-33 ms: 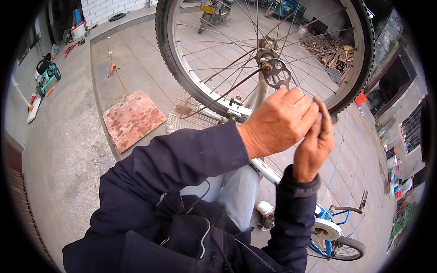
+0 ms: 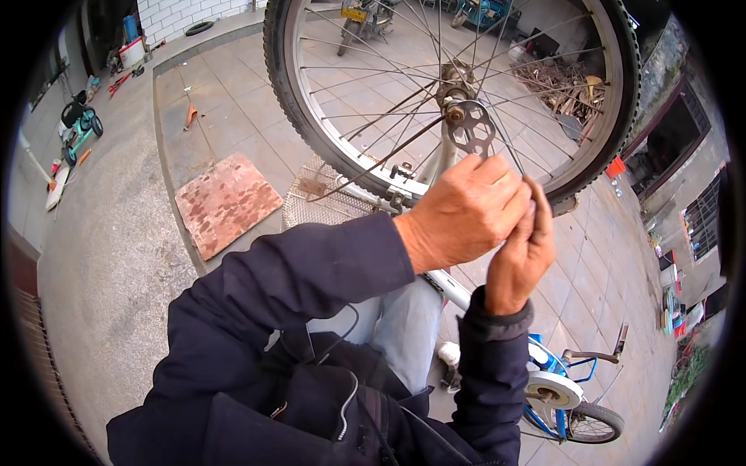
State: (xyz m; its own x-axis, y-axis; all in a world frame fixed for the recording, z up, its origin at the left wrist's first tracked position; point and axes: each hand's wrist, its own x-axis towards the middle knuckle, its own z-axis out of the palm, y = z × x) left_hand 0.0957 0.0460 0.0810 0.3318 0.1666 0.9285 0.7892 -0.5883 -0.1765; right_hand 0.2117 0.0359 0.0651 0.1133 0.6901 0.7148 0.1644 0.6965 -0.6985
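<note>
Wheel on frame, wrench at axle nut: nut work looks unfinished. Left hand curled round wrench; right hand bent against left, hold hidden.

There are two sleeves, one holed spanner, one large wheel and one slab.

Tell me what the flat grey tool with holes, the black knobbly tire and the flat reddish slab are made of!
The flat grey tool with holes: probably smooth metal; thin, with clean-cut openings. The black knobbly tire: looks like dull rubber, with blocks along its edge. The flat reddish slab: maybe stone or wood, I can't tell; dull, with dark blotches.
</note>
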